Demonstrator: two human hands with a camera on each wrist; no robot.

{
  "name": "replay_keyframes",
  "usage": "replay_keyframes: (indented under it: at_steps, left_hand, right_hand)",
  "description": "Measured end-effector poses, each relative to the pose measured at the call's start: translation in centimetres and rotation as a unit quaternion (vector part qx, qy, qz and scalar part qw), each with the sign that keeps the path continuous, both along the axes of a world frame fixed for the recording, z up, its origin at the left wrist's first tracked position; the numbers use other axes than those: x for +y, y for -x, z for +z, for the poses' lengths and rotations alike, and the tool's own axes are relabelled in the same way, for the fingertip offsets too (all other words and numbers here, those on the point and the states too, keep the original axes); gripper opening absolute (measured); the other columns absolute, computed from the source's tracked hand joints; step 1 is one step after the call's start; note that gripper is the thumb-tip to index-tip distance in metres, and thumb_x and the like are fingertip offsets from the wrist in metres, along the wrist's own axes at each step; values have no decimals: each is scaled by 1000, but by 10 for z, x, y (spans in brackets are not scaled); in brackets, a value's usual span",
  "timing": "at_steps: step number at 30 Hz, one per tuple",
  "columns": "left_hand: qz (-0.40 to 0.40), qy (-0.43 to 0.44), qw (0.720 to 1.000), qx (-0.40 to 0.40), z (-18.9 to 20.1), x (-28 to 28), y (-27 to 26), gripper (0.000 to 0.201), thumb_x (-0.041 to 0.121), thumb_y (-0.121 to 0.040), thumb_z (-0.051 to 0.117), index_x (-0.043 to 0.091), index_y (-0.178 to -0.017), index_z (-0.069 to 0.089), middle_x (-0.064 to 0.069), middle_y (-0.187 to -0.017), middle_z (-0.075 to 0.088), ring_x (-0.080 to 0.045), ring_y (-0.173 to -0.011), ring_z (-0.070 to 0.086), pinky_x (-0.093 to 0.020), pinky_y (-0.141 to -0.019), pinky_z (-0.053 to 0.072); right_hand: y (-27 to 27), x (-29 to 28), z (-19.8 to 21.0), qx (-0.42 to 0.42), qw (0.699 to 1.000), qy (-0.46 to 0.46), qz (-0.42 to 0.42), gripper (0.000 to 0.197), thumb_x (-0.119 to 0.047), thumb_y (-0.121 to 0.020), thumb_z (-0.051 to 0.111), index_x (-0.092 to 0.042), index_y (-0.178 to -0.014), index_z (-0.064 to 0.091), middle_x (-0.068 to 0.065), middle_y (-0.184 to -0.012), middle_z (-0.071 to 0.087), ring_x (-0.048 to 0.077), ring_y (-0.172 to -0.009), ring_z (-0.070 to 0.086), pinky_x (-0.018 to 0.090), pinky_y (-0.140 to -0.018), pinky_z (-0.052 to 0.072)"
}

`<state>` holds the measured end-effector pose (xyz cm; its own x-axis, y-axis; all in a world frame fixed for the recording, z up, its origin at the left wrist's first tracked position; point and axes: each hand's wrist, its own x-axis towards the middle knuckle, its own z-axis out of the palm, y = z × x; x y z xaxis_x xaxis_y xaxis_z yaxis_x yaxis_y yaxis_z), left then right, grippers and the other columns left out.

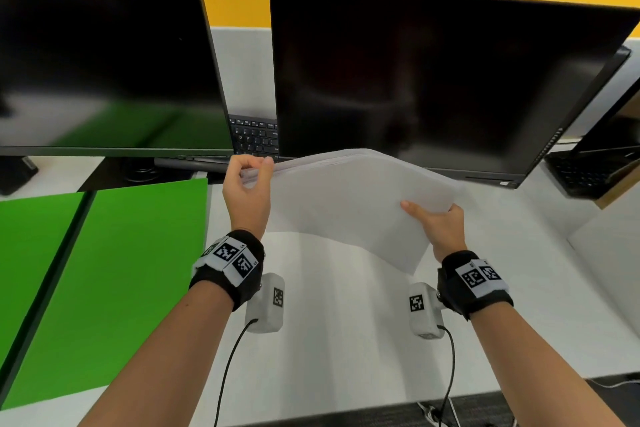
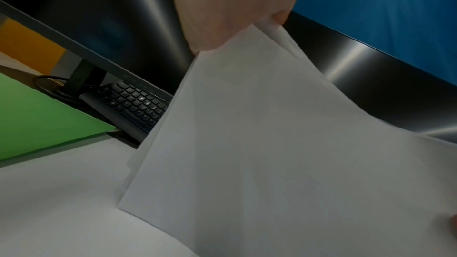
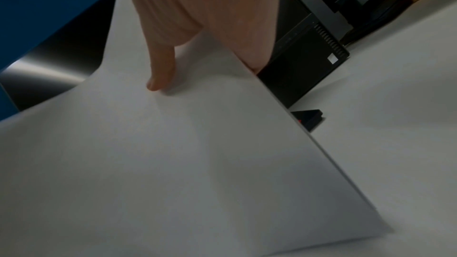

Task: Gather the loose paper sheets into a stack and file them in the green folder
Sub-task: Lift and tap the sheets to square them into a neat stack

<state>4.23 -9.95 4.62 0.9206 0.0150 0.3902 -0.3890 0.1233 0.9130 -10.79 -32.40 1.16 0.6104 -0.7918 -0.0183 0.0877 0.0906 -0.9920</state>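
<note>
A stack of white paper sheets is held in the air above the white desk, bowed upward in the middle. My left hand pinches its far left corner, thumb and fingers curled round the edge; the same corner shows in the left wrist view under my left hand, with the paper stack hanging below. My right hand grips the right edge, thumb on top; in the right wrist view one of its fingers presses the paper stack. The green folder lies open flat at the left, also seen as the green folder.
Two dark monitors stand at the back of the desk, with a black keyboard between them. A laptop sits at the far right. A small black object lies under the right monitor.
</note>
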Motion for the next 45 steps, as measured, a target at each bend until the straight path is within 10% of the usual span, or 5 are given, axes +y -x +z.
replay_keyframes:
  at_steps: [11,27,34,38,45]
  left_hand:
    - [9,54,999,7,-4,-3,-21,27,2,-89,44,27,-88,38,4,-89,51,-10,-86,53,-15,-82,45]
    - [-11,43,998,54,-8,-10,-38,19,4,-96,36,14,-110,29,-14,-109,55,-8,-97,55,-13,-90,43]
    - [-63,21,990,121,-22,13,-39,103,-3,-72,70,17,-144,-1,-18,-145,35,-22,-131,40,-37,-110,34]
    - [-166,1,976,140,-26,23,-32,120,51,-50,81,26,-142,9,-12,-139,38,-24,-127,44,-32,-103,41]
    - [-90,-93,981,145,-16,18,-19,41,6,-74,74,4,-112,57,-6,-104,64,-17,-91,63,-27,-86,51]
  right_hand:
    - [1,-7,2,5,1000,2,19,42,-5,-70,77,-6,-109,63,2,-98,69,16,-86,67,19,-63,56]
    - [-8,-6,0,-10,1000,2,-2,20,-1,-76,72,-17,-86,64,-1,-87,68,-1,-64,68,17,-58,54]
    - [-1,-11,14,2,999,24,30,20,-1,-77,70,-18,-88,66,-2,-89,70,3,-71,69,17,-63,55]
    - [5,-14,24,24,998,41,34,19,-2,-77,70,-13,-92,66,1,-92,70,12,-78,69,25,-71,54]
    - [12,-4,31,11,999,37,-6,37,-13,-72,77,-6,-105,63,1,-92,67,17,-82,65,22,-65,55]
